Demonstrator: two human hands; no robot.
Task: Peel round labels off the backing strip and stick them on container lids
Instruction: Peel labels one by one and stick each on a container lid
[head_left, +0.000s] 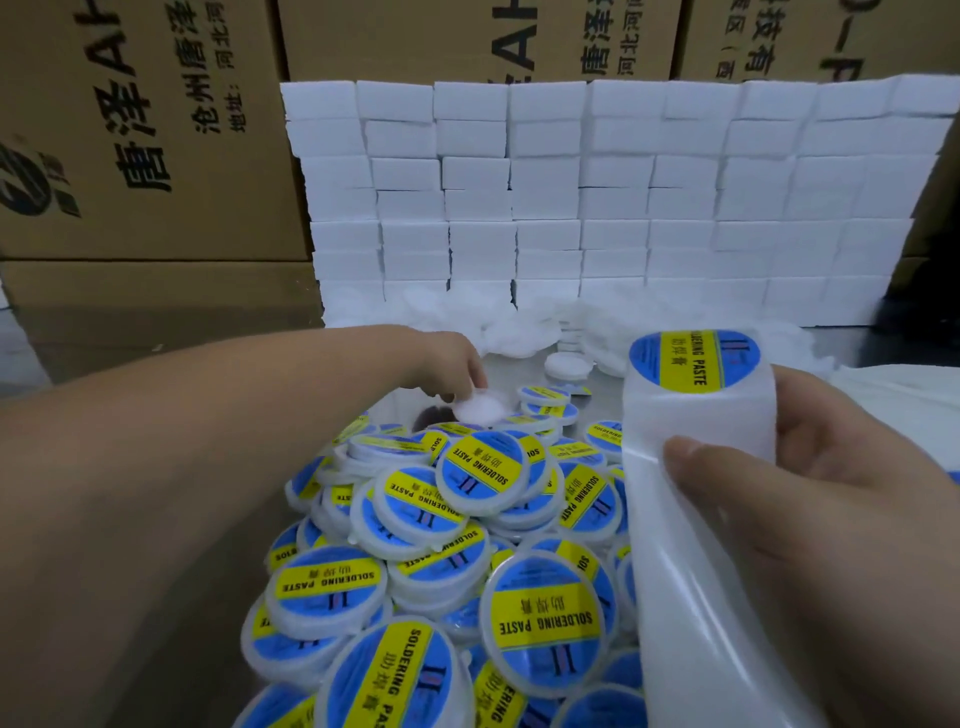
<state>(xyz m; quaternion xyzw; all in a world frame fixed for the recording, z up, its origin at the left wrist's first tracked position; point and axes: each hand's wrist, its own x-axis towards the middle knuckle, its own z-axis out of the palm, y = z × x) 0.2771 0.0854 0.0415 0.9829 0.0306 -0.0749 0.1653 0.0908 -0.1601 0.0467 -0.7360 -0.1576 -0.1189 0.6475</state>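
Up front, the left hand (449, 358) reaches far over the heap, its grip turned down and closed on a blank lid (480, 409): the fingertips pinch the white disc at its near rim. The lid is blurred, so whether it is clear of the worktop (156, 332) or resting on it cannot be told. The right hand (841, 467) holds the backing strip (691, 447) upright. Its grip is pressed together on the strip, with the thumb flat on the front face and the fingers curled round behind. One round label (693, 359), blue and yellow, sits at the top bend of the strip, above the thumb and well apart from the blank lid.

The step in hand looks like fetching the next bare lid, with the label not yet peeled. The next move probably calls for bringing that lid back toward the strip, lifting the label's edge where the backing bends, and laying it centred on the lid's flat top.

Between the two hands lies a heap of labelled lids (483, 467), overlapping and tilted every way. More bare white lids (566, 366) lie beyond it. Behind them stands a wall of stacked white blocks (597, 197), and behind that are printed cardboard boxes (145, 130).
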